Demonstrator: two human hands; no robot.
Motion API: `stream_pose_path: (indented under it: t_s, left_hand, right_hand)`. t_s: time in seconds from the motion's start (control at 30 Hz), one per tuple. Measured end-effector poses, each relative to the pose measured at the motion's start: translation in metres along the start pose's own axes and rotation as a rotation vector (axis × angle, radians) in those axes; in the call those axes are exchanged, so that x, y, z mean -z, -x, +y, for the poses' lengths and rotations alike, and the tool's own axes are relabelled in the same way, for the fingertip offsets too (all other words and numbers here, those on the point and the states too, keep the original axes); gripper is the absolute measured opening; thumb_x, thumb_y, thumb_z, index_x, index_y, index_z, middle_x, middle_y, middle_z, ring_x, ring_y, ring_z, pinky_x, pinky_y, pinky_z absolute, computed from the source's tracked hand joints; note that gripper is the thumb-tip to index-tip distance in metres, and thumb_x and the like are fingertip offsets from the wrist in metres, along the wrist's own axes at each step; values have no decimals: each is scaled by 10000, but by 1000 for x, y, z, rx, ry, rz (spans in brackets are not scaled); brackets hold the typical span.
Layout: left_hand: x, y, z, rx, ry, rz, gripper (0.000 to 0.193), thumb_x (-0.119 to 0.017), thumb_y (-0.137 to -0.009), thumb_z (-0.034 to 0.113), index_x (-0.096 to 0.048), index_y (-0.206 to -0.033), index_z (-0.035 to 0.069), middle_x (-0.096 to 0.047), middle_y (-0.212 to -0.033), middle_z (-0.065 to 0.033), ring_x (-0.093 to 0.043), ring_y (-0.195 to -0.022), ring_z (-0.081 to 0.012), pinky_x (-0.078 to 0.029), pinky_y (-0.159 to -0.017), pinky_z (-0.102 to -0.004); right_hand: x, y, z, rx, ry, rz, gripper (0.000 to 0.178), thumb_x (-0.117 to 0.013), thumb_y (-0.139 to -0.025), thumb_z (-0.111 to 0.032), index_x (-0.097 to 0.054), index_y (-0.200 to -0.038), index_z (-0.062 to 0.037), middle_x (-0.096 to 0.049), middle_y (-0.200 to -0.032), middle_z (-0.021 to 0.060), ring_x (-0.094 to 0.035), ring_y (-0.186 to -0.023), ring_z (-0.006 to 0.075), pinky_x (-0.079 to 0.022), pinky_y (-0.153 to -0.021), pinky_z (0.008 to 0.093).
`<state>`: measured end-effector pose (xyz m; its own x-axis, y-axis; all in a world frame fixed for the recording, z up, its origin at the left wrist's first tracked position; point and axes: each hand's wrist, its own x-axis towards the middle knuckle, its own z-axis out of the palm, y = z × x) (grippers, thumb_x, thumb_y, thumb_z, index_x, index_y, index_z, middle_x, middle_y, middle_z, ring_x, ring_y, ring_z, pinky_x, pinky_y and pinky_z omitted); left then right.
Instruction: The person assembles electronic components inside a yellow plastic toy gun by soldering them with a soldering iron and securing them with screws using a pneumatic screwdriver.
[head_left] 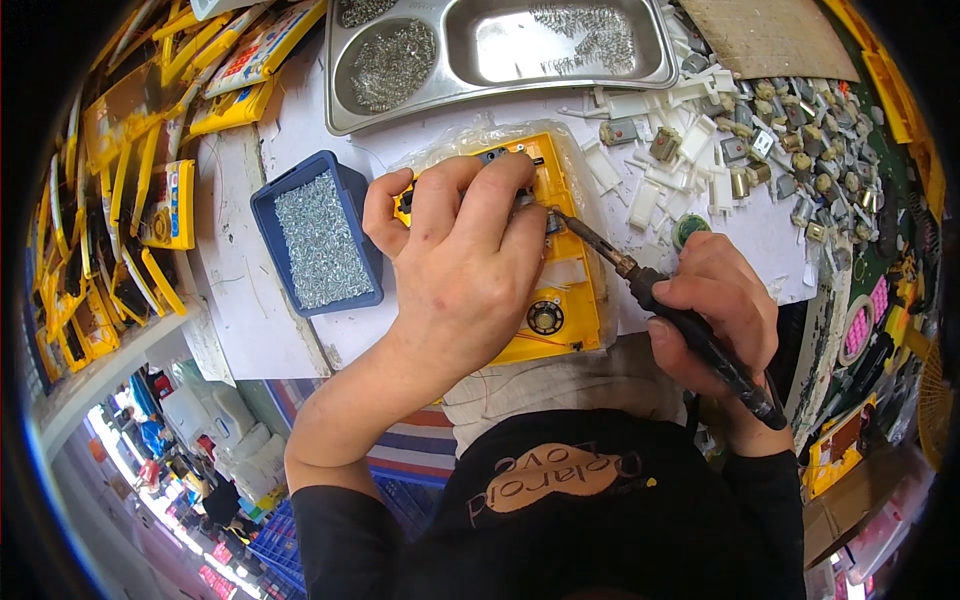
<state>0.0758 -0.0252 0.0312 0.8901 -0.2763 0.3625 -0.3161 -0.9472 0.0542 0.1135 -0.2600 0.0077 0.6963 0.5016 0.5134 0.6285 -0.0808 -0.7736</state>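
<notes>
A yellow plastic housing [578, 270] with a round speaker [545, 317] in it lies on clear plastic wrap at the table's near edge. My left hand [460, 240] is bent over the housing's upper part, its fingers closed on something small that they hide. In my right hand [722, 310] is a soldering iron [690, 325], gripped by its black handle. Its tip slants up and left, reaching into the housing close to my left fingertips. Whether the tip touches a part there, I cannot tell.
Left of the housing stands a blue bin [322, 235] of screws. A steel tray [480, 85] with springs lies at the back. Small motors [800, 150] and white plastic parts [690, 150] are heaped on the right. Yellow housings [165, 205] are stacked at far left.
</notes>
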Motion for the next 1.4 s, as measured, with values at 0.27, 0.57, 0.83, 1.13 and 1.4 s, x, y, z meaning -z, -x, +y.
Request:
stream_pose_path:
  t_s: [0.27, 0.57, 0.83, 1.13, 1.4]
  left_hand:
    - [2, -1, 1, -15, -14, -12, 206, -795, -681, 116, -739, -878, 137, -639, -1054, 14, -569, -1007, -208, -304, -945, -454]
    - [1, 0, -1, -34, 10, 4, 218, -787, -677, 108, -735, -887, 135, -624, -1014, 17, -563, -992, -206, -307, -936, -458]
    - [1, 1, 0, -43, -2, -2, 226, -787, -678, 120, -728, -896, 130, -616, -1022, 14, -559, -993, -206, -306, -941, -461]
    - [1, 3, -1, -22, 7, -11, 229, -793, -697, 141, -730, -917, 134, -612, -1033, 12, -559, -997, -209, -306, -944, -459]
    - [43, 45, -63, 212, 115, 11, 279, -740, -777, 127, -713, -1054, 107, -644, -1056, -64, -590, -994, -261, -376, -923, -431]
  right_hand:
    - [-5, 0, 1, 28, 31, -11, 321, -766, -706, -7, -668, -1009, -48, -544, -703, 60, -520, -593, 245, -419, -562, 359]
    - [6, 3, -7, 6, 81, -5, 281, -768, -723, -26, -669, -985, -39, -554, -711, 62, -522, -599, 245, -416, -569, 358]
    - [6, 3, -6, 14, 62, 11, 281, -756, -743, -21, -659, -1006, -34, -544, -705, 58, -522, -604, 238, -413, -570, 349]
    - [7, 2, -6, 30, 58, 9, 294, -757, -738, -10, -652, -1012, -32, -547, -703, 61, -524, -606, 241, -428, -583, 358]
    - [18, 6, -3, 21, 83, 33, 237, -732, -812, -65, -637, -1017, 7, -593, -710, 108, -540, -633, 283, -486, -676, 398]
